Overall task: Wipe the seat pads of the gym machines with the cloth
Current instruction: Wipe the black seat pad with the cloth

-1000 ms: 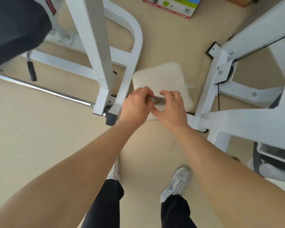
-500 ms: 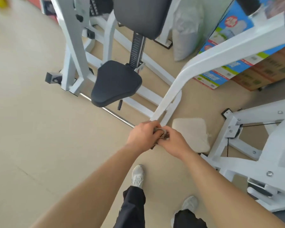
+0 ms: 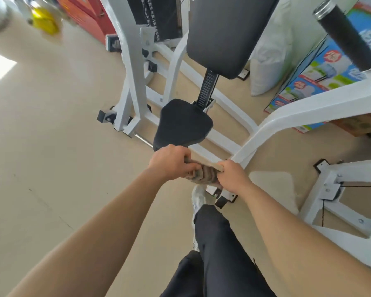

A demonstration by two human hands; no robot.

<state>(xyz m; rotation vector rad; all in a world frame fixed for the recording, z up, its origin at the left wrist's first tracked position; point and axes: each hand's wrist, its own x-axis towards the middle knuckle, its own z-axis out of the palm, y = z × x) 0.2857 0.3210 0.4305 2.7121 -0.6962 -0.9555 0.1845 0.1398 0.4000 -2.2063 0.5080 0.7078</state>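
A grey-brown cloth (image 3: pixel 204 171) is stretched and bunched between both hands. My left hand (image 3: pixel 171 161) grips its left end and my right hand (image 3: pixel 231 177) grips its right end. Just beyond my hands sits the black seat pad (image 3: pixel 182 124) of a white gym machine, with its black back pad (image 3: pixel 227 33) rising behind it. The hands hover at the near edge of the seat pad, and whether the cloth touches it is unclear.
The machine's white frame (image 3: pixel 133 82) stands left of the seat; a white arm (image 3: pixel 298 116) with a black roller (image 3: pixel 345 35) crosses at right. A second white frame (image 3: pixel 334 189), a beige cushion (image 3: pixel 272 187), a white sack (image 3: pixel 270 50) and cardboard boxes (image 3: pixel 313 78) lie to the right. Beige floor opens leftwards.
The view has lifted from the floor to the machine, and the seat pad now lies just beyond my hands. My hands have drawn apart, spreading the cloth between them.
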